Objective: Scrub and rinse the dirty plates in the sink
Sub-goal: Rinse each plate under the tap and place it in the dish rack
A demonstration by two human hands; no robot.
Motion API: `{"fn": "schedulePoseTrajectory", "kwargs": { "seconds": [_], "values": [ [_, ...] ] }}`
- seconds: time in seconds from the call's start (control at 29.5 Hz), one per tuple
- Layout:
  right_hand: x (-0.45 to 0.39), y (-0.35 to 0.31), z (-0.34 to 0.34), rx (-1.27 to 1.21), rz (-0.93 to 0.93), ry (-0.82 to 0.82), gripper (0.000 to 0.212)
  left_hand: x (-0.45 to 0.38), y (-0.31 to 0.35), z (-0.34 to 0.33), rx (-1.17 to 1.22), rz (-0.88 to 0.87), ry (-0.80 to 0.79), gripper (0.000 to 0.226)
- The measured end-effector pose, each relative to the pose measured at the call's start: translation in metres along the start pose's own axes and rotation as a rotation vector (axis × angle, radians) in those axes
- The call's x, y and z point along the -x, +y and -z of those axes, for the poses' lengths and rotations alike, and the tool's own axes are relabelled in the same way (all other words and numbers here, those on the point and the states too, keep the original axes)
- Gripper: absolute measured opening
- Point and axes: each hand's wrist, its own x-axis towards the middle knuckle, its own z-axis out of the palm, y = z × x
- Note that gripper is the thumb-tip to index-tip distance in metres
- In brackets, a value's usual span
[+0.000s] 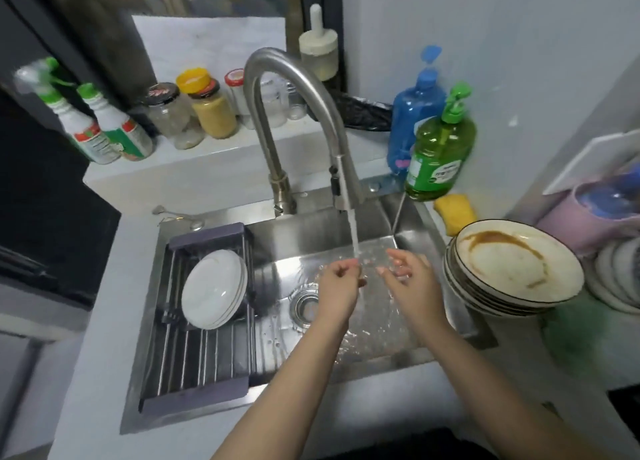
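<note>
A: Where do we have our hands?

B: Both over the sink, under the water falling from the faucet. Our left hand has its fingers loosely curled and holds nothing; the stream lands right at its fingertips. Our right hand is spread loose beside it, also empty. The two are near each other but apart.

A: And the dirty plates?

B: We see the stack of dirty plates on the table at the sink's right rim, overhanging the basin edge a little. The top one carries a brown smear. We count about five; the lower rims blur together.

A: Anything clean?

B: Clean white plates, two or three, lean on edge in the drying rack that spans the sink's left part.

A: Room to move?

B: The basin between rack and right wall is open around the drain. Behind, we count two pump bottles: green soap and blue one. A yellow sponge lies at the back right corner. Two spray bottles stand on the ledge at left.
</note>
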Motion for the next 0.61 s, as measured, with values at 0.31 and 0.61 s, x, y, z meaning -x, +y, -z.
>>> {"fn": "schedulePoseTrajectory", "kwargs": {
  "seconds": [0.31, 0.61],
  "values": [
    [-0.008, 0.054, 0.120, 0.081, -0.020, 0.250, 0.029, 0.016, 0.000, -0.114, -0.137, -0.028, -0.142, 0.012],
    [-0.008, 0.097, 0.175, 0.329, -0.162, 0.338, 0.035, 0.007, -0.015, -0.175, -0.370, -0.046, -0.006, 0.034]
  ]
}}
